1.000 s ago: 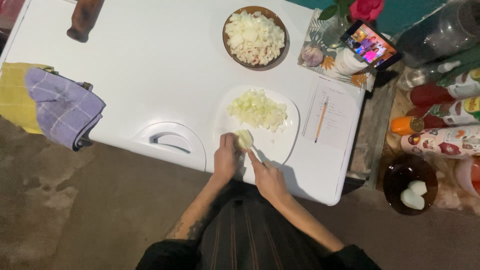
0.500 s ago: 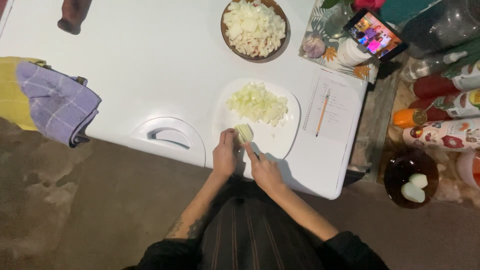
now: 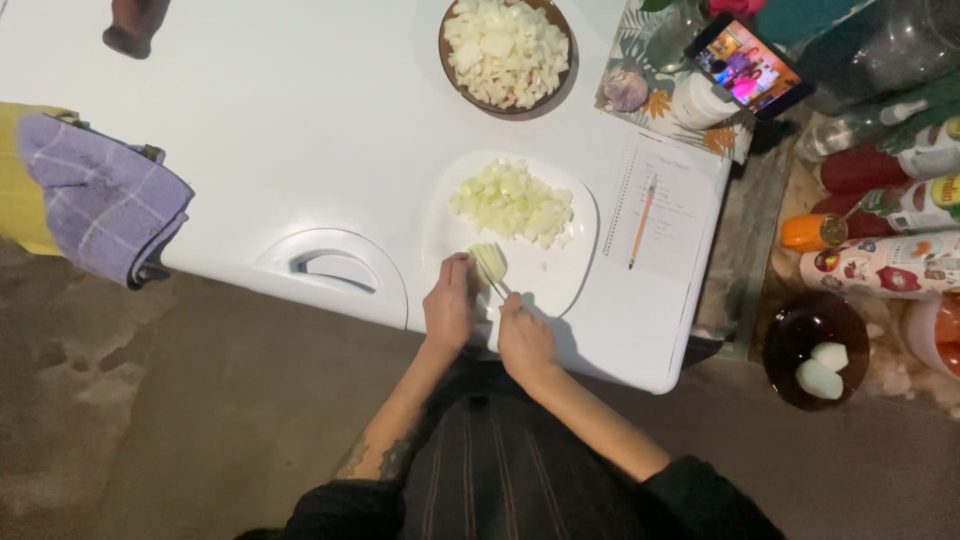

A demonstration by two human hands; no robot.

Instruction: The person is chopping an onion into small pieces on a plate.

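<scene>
A pale onion piece (image 3: 489, 264) rests on the near part of a white plate (image 3: 576, 250). My left hand (image 3: 449, 305) holds that piece from the left. My right hand (image 3: 523, 338) grips a knife (image 3: 497, 289) whose blade touches the onion piece. A heap of chopped onion (image 3: 513, 203) lies on the plate's far half. All of this sits on a white table (image 3: 300, 150) near its front edge.
A brown bowl of chopped onion (image 3: 506, 50) stands at the back. A notepad with an orange pencil (image 3: 642, 222) lies right of the plate, a phone (image 3: 748, 66) beyond it. Bottles (image 3: 880, 215) and a dark bowl (image 3: 815, 350) sit right. Purple cloth (image 3: 95, 205) hangs left.
The view has shifted slightly, so the table sits higher in the frame. Both hands stay at the onion piece on the plate with the knife at it.
</scene>
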